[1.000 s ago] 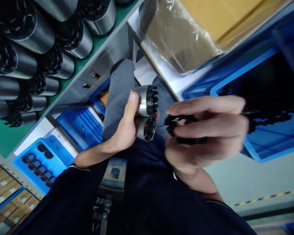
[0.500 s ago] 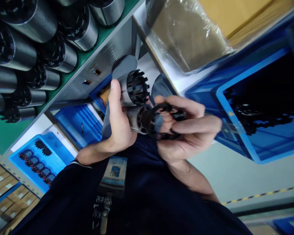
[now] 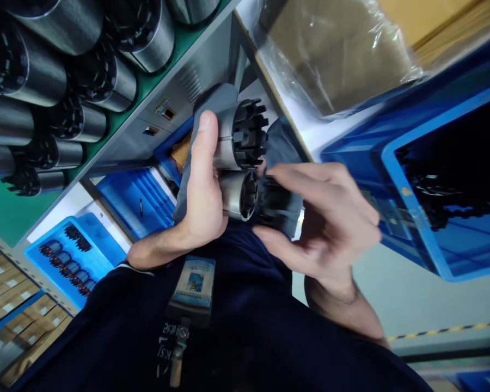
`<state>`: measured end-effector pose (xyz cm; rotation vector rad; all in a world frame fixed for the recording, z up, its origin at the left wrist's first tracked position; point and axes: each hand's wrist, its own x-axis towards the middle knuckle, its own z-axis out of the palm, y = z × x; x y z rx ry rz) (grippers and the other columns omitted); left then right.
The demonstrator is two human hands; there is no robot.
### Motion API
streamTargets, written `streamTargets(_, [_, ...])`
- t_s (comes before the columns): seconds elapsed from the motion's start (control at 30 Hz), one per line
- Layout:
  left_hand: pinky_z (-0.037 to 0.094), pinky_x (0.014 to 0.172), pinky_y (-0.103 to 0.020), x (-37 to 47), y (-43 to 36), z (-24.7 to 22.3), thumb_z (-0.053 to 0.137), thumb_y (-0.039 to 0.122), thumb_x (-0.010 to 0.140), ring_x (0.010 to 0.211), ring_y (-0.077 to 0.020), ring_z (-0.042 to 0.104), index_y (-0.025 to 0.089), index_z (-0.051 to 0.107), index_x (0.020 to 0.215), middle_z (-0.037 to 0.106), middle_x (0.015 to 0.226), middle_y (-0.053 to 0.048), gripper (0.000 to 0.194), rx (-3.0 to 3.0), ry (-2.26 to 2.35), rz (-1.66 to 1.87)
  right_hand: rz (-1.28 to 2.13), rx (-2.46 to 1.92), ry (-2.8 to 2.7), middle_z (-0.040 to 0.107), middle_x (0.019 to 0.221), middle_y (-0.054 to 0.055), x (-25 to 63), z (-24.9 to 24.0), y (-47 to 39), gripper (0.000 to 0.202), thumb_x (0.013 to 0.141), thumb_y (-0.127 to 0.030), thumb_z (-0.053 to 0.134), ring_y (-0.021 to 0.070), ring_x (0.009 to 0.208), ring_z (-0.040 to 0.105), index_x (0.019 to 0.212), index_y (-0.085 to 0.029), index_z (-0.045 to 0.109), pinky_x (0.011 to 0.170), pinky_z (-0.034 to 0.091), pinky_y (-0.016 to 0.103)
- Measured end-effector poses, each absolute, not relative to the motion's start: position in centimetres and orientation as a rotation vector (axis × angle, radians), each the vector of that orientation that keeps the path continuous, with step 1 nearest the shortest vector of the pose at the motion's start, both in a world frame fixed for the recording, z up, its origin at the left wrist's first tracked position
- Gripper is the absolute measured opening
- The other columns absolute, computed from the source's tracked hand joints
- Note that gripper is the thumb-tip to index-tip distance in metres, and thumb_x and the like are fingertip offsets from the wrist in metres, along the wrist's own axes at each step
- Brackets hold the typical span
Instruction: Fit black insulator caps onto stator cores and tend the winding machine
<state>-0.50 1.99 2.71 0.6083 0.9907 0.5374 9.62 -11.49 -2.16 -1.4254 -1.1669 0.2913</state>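
Observation:
My left hand (image 3: 204,190) is closed round two metal cylinders held side by side. The upper cylinder (image 3: 225,136) has a black toothed ring (image 3: 251,133) on its end. The lower cylinder (image 3: 232,193) faces right with its slotted inner rim showing. Between the thumb and fingers of my right hand (image 3: 280,204) is a loose black toothed ring (image 3: 275,201), close to the open end of the lower cylinder. Whether they touch cannot be made out.
Rows of metal cylinders (image 3: 81,32) stand on a green surface (image 3: 4,218) at the upper left. A blue bin (image 3: 416,228) of black parts is at the right, near a plastic-wrapped box (image 3: 330,54). A blue tray (image 3: 102,234) with coiled parts lies lower left.
The black ring in my right hand has turned, its teeth now toward the lower cylinder. Both cylinders have shifted slightly up and right in view, and the right fingers have spread around the ring.

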Motion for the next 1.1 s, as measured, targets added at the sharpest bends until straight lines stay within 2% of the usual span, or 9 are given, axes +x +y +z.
streamTargets(0.13, [0.075,0.086,-0.037,0.0,2.3,2.9,0.04,0.059,0.128,0.106,-0.0276,0.09,0.021,0.075,0.095,0.082,0.102,-0.009,0.061,0.563,0.965,0.501,0.175,-1.307,-0.952,0.086,0.135,0.006,9.0,-3.4,-10.8,0.073,0.088,-0.055,0.108,0.0353,0.116,0.087,0.155,-0.036,0.086,0.082,0.079,0.051])
streamTargets(0.33, [0.073,0.084,-0.033,0.4,2.4,3.0,0.042,0.051,0.129,0.112,-0.0291,0.09,0.02,0.078,0.094,0.084,0.106,-0.009,0.06,0.581,0.952,0.595,0.238,-1.258,-0.906,0.089,0.14,0.007,7.2,-5.7,-9.7,0.038,0.088,-0.044,0.107,0.0354,0.119,0.088,0.109,-0.032,0.078,0.099,0.077,0.06])
streamTargets(0.4, [0.073,0.086,-0.033,0.4,2.4,3.0,0.041,0.048,0.13,0.115,-0.028,0.09,0.019,0.077,0.092,0.084,0.112,-0.009,0.059,0.602,0.963,0.614,0.263,-1.312,-0.914,0.089,0.138,0.009,7.3,-5.8,-9.9,0.041,0.086,-0.044,0.108,0.0355,0.116,0.087,0.114,-0.032,0.081,0.093,0.075,0.059])
streamTargets(0.47, [0.074,0.086,-0.035,0.3,2.3,2.9,0.041,0.049,0.13,0.112,-0.0273,0.09,0.021,0.077,0.092,0.084,0.109,-0.008,0.059,0.612,0.946,0.608,0.261,-1.312,-0.938,0.088,0.129,0.009,7.6,-5.6,-10.2,0.059,0.084,-0.047,0.109,0.0336,0.107,0.085,0.135,-0.032,0.085,0.083,0.074,0.055])
streamTargets(0.57, [0.074,0.077,-0.037,0.0,2.2,2.7,0.046,0.062,0.128,0.104,-0.0287,0.089,0.024,0.077,0.09,0.083,0.102,-0.009,0.061,0.643,0.891,0.536,0.304,-1.351,-0.979,0.088,0.123,0.006,8.2,-4.8,-10.5,0.073,0.088,-0.044,0.108,0.0305,0.099,0.08,0.156,-0.036,0.083,0.075,0.072,0.052])
streamTargets(0.67, [0.073,0.072,-0.038,-0.2,2.2,2.6,0.049,0.071,0.124,0.098,-0.0304,0.088,0.025,0.074,0.086,0.081,0.099,-0.011,0.065,0.678,0.89,0.493,0.356,-1.36,-1.022,0.088,0.126,0.007,8.7,-3.9,-10.8,0.068,0.09,-0.037,0.109,0.0291,0.099,0.079,0.154,-0.034,0.087,0.065,0.071,0.045])
streamTargets(0.83, [0.074,0.078,-0.035,-0.1,2.4,2.9,0.041,0.068,0.125,0.108,-0.0299,0.089,0.029,0.074,0.088,0.08,0.098,-0.007,0.063,0.715,1.001,0.47,0.451,-1.368,-1.116,0.084,0.151,0.013,9.5,-3.0,-11.6,0.085,0.085,-0.029,0.109,0.0361,0.121,0.085,0.166,-0.03,0.081,0.062,0.074,0.043])
streamTargets(1.0, [0.072,0.086,-0.033,0.1,2.1,2.9,0.039,0.054,0.129,0.12,-0.0308,0.088,0.023,0.078,0.093,0.082,0.105,-0.009,0.061,0.741,0.965,0.55,0.387,-1.352,-1.088,0.088,0.144,0.012,9.6,-3.2,-11.8,0.08,0.087,-0.033,0.11,0.0358,0.113,0.087,0.162,-0.032,0.084,0.058,0.074,0.042])
streamTargets(1.1, [0.071,0.09,-0.032,0.1,1.9,2.8,0.05,0.063,0.126,0.127,-0.0332,0.087,0.023,0.082,0.095,0.085,0.108,-0.009,0.059,0.665,1.018,0.556,0.37,-1.409,-1.093,0.088,0.139,0.011,9.6,-3.2,-11.9,0.078,0.086,-0.036,0.11,0.0361,0.108,0.087,0.16,-0.038,0.085,0.057,0.075,0.044])
